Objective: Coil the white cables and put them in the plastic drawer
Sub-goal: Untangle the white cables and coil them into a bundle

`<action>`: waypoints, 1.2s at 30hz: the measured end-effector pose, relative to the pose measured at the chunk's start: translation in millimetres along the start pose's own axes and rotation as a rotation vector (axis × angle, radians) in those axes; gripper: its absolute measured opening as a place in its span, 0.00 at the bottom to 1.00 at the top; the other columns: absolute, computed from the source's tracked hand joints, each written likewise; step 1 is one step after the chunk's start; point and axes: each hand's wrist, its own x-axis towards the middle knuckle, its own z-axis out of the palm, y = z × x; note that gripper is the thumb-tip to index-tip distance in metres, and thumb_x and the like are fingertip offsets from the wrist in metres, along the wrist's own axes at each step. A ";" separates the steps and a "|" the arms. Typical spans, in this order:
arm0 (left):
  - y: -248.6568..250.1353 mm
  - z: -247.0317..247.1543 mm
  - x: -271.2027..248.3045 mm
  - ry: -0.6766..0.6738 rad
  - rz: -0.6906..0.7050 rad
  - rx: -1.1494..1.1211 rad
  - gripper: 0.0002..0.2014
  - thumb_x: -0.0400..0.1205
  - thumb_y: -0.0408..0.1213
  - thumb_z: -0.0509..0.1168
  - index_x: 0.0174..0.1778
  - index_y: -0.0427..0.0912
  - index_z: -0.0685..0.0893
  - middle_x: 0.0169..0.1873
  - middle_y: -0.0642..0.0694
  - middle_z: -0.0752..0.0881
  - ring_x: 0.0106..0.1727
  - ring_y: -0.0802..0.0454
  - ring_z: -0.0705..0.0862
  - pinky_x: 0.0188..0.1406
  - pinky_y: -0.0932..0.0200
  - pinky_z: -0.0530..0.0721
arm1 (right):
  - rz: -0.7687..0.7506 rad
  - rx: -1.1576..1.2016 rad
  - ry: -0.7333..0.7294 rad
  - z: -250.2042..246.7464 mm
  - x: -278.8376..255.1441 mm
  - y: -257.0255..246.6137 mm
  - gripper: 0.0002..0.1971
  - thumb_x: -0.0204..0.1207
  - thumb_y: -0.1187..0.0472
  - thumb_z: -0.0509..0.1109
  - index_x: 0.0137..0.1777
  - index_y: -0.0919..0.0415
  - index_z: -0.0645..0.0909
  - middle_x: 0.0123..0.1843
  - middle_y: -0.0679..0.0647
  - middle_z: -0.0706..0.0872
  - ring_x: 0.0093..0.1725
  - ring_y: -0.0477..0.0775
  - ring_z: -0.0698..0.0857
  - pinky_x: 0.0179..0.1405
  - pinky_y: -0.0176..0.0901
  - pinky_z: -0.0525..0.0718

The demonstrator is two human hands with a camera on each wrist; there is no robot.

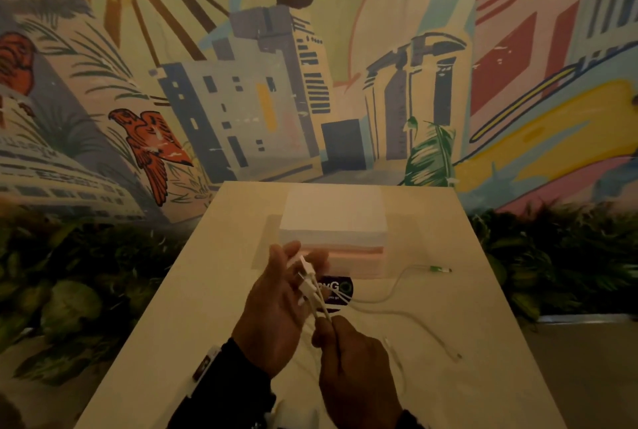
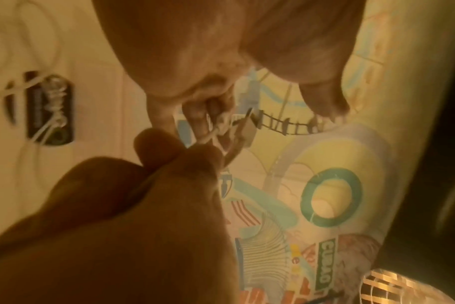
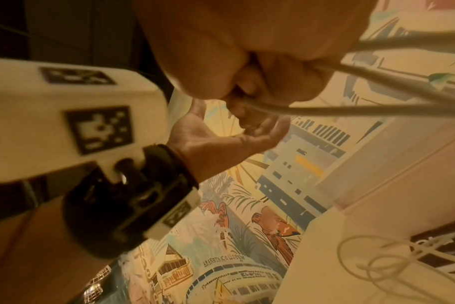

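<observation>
Several white cables (image 1: 321,304) run between my two hands above the table's middle. My left hand (image 1: 293,276) holds their plug ends (image 1: 308,282) upright between thumb and fingers; the left wrist view shows the plugs (image 2: 243,127) at its fingertips. Just below, my right hand (image 1: 341,349) pinches the same strands, which in the right wrist view leave its fist (image 3: 247,82) as taut cables (image 3: 377,109). The loose lengths trail right over the table, one ending in a green tip (image 1: 438,269), another in a small plug (image 1: 457,356). The pale plastic drawer unit (image 1: 333,231) stands behind my hands.
A black sticker (image 1: 340,294) lies on the table (image 1: 207,307) in front of the drawer unit, with cable loops (image 3: 377,267) across it. A painted mural wall rises behind the table. Dark foliage flanks the table on both sides.
</observation>
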 end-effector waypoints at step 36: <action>56.6 -58.4 -7.6 -0.436 -0.119 0.582 0.24 0.75 0.52 0.65 0.20 0.37 0.82 0.16 0.41 0.76 0.17 0.52 0.68 0.22 0.62 0.67 | -0.313 -0.248 -0.120 -14.0 68.6 -53.1 0.16 0.78 0.49 0.54 0.41 0.53 0.82 0.33 0.49 0.88 0.29 0.50 0.83 0.27 0.50 0.83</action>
